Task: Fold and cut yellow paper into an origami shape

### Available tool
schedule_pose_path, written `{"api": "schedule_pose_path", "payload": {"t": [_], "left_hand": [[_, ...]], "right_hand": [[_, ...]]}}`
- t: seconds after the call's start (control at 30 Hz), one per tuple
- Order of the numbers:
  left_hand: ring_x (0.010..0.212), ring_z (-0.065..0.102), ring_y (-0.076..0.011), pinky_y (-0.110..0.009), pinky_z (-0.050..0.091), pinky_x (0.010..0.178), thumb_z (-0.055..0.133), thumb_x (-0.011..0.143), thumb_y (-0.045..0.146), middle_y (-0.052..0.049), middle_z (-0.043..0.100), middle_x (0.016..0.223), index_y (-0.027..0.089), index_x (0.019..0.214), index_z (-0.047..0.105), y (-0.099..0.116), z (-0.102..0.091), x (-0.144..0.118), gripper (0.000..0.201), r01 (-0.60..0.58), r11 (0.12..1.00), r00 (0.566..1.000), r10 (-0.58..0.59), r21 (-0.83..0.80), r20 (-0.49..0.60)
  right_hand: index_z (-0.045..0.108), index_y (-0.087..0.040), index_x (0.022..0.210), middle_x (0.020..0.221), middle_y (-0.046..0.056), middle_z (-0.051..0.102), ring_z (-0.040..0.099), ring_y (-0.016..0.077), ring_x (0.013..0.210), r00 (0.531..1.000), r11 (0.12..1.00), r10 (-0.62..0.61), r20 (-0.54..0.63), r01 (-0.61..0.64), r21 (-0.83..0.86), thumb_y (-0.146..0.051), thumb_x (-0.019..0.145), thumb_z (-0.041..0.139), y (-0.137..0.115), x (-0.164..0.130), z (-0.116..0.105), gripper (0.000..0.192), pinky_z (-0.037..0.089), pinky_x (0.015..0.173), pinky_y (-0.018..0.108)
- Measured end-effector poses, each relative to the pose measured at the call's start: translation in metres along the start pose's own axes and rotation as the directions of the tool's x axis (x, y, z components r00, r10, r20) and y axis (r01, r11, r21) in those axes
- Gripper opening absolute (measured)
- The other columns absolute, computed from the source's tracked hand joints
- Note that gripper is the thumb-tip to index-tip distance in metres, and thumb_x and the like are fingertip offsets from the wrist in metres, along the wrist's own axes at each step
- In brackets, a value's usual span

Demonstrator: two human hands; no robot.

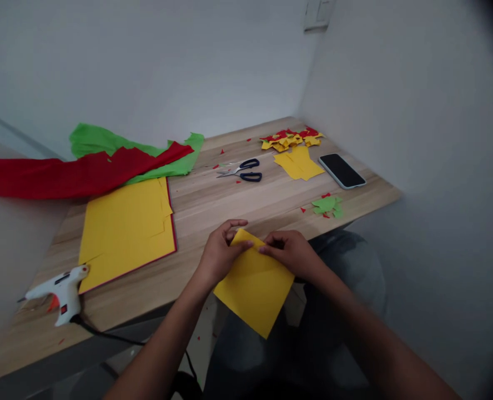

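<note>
Both my hands, left [219, 253] and right [290, 253], pinch the yellow sheet [252, 286] at its top corner, fingers closed on it, over the bench [213, 205] edge.

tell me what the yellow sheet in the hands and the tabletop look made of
Yellow sheet: thin matte paper or craft sheet, judging by its flat, dull face; left hand and right hand pinch its top edge. Tabletop: pale wood or wood-look laminate, showing grain lines.
</note>
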State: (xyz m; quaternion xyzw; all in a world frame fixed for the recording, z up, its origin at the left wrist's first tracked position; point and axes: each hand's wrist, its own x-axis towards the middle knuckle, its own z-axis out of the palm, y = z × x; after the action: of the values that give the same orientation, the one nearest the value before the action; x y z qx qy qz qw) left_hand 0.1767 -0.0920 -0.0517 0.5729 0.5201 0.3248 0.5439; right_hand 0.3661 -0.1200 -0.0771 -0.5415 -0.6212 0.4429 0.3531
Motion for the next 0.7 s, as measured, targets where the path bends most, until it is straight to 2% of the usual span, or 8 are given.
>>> {"api": "schedule_pose_path", "payload": {"t": [0.1, 0.33, 0.47, 0.6, 0.7], "left_hand": [[0.06, 0.065, -0.0166, -0.027, 0.048, 0.056, 0.077, 0.07, 0.028, 0.001, 0.069, 0.071, 0.021, 0.115, 0.059, -0.007, -0.004, 0.003, 0.049, 0.092, 0.987, 0.995, -0.086, -0.129, 0.048], [0.057, 0.062, -0.0143, -0.025, 0.047, 0.055, 0.08, 0.067, 0.028, 0.003, 0.068, 0.07, 0.021, 0.112, 0.061, -0.018, -0.01, 0.017, 0.049, 0.139, 0.975, 0.99, -0.135, -0.172, 0.037], [0.06, 0.063, -0.0152, -0.027, 0.049, 0.058, 0.082, 0.066, 0.027, 0.002, 0.07, 0.071, 0.021, 0.111, 0.06, -0.023, -0.011, 0.022, 0.05, 0.145, 0.969, 0.989, -0.137, -0.198, 0.05], [0.061, 0.063, -0.0149, -0.027, 0.048, 0.059, 0.081, 0.067, 0.028, 0.002, 0.069, 0.072, 0.021, 0.109, 0.063, -0.023, -0.012, 0.022, 0.046, 0.151, 0.967, 0.988, -0.143, -0.206, 0.049], [0.06, 0.061, -0.0131, -0.025, 0.047, 0.059, 0.077, 0.07, 0.032, 0.002, 0.066, 0.069, 0.02, 0.106, 0.067, -0.023, -0.012, 0.025, 0.039, 0.105, 0.972, 0.994, -0.11, -0.212, -0.011]], "right_hand": [[0.075, -0.02, 0.075, 0.072, 0.001, 0.073, 0.06, 0.0169, 0.066, 0.997, 1.0, 0.003, 0.082, -0.006, 0.026, -0.034, 0.081, 0.067, 0.006, 0.013, -0.001, 0.017, 0.04, 0.059, 0.027], [0.072, -0.018, 0.076, 0.067, 0.0, 0.067, 0.055, 0.0132, 0.062, 0.979, 0.988, 0.007, 0.206, 0.025, -0.152, -0.032, 0.084, 0.065, 0.003, 0.036, -0.006, 0.018, 0.033, 0.055, 0.025], [0.066, -0.018, 0.067, 0.061, -0.001, 0.062, 0.051, 0.012, 0.058, 0.977, 0.98, 0.004, 0.213, 0.039, -0.197, -0.036, 0.086, 0.063, 0.003, 0.042, -0.004, 0.026, 0.029, 0.052, 0.025], [0.068, -0.018, 0.068, 0.063, -0.001, 0.063, 0.052, 0.0124, 0.06, 0.975, 0.986, 0.046, 0.22, -0.01, -0.165, -0.035, 0.085, 0.062, 0.005, 0.044, -0.003, 0.025, 0.03, 0.054, 0.025], [0.067, -0.018, 0.067, 0.062, -0.001, 0.061, 0.049, 0.0119, 0.058, 0.978, 0.983, 0.075, 0.196, -0.039, -0.181, -0.034, 0.084, 0.062, 0.005, 0.044, -0.003, 0.024, 0.03, 0.053, 0.025]]}}
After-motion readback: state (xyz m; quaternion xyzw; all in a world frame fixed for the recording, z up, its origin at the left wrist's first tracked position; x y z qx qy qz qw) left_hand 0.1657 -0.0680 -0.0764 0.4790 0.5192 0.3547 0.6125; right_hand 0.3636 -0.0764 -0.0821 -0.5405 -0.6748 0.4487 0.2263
